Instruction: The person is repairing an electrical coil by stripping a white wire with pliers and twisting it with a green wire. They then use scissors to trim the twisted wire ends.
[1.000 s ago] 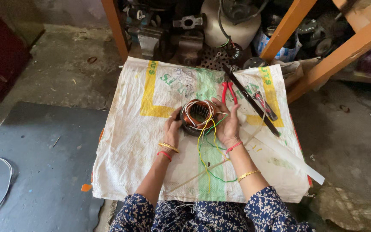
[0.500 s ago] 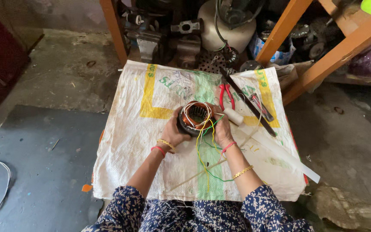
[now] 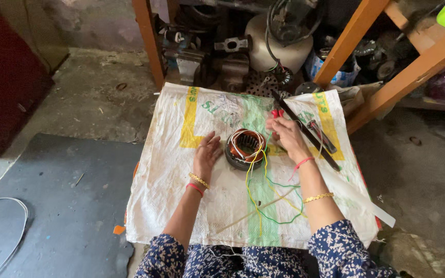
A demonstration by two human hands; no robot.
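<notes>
Copper-wound stator [image 3: 244, 149] sits on the woven sack [image 3: 181, 206], released (both hands cupped it a moment ago). Left hand [image 3: 207, 154] rests open beside it; right hand [image 3: 287, 135] has shifted beyond, grip closing on red-handled pliers [image 3: 275, 114].

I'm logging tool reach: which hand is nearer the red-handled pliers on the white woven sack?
Right. The right hand touches the red-handled pliers beyond the round wound motor stator; the left hand rests flat across the stator, well apart from them.

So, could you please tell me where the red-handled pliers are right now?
In the head view, the red-handled pliers lie on the white sack, up beside the right hand and just right of the wound stator.
</notes>
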